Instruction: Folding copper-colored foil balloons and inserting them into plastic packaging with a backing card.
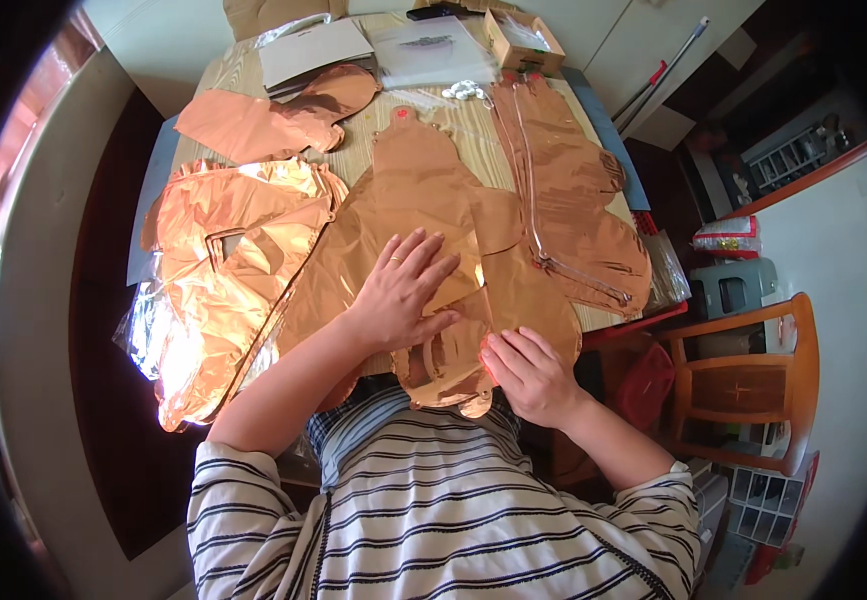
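A flat copper-coloured foil balloon [419, 200] is spread out in front of me, its near end hanging over the table's front edge. My left hand [412, 285] lies on its middle with the fingers stretched out. At the near right edge of the foil, my right hand [534, 375] is closed with thumb and fingertips on a small orange-red tab [488, 358]. The near part of the foil looks folded between my hands. A red spot [402, 113] marks the balloon's far tip.
More copper foil balloons lie at the left [239, 240], far left [244, 122] and right [574, 190] of the wooden table. Behind them are a stack of grey sheets [316, 55], clear plastic bags [429, 50] and a cardboard box [524, 42]. A wooden chair [744, 385] stands at right.
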A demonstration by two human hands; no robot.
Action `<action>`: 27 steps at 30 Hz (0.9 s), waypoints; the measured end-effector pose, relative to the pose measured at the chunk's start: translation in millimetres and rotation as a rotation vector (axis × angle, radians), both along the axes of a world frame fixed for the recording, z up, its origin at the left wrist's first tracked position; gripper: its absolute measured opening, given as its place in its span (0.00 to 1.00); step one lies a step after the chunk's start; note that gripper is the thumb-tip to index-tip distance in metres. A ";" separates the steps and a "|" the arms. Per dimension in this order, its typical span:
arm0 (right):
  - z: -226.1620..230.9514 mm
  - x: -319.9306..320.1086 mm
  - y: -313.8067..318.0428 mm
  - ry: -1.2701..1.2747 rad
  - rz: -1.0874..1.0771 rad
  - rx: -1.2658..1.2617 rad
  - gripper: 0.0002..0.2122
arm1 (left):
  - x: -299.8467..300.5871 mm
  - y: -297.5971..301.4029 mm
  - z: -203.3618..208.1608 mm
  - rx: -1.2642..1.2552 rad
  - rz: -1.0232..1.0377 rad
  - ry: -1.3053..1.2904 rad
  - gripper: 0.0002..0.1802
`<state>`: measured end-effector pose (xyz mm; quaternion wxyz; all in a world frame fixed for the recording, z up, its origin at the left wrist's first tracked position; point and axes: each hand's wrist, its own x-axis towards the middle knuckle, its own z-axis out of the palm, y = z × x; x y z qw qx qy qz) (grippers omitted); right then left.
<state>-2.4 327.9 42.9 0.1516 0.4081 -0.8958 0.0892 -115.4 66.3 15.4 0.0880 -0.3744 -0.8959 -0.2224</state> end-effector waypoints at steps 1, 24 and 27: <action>0.6 -0.3 -0.6 0.005 -0.003 -0.008 0.17 | 0.4 -0.7 -2.8 -0.034 -0.007 -0.018 0.43; 35.3 -225.0 -1.9 -0.852 -0.587 -0.153 0.12 | 0.8 -4.0 1.5 -0.034 -0.011 -0.052 0.41; 28.2 -223.2 -4.7 -1.103 -0.374 -0.622 0.08 | 1.0 -2.8 -0.5 -0.014 -0.011 -0.048 0.41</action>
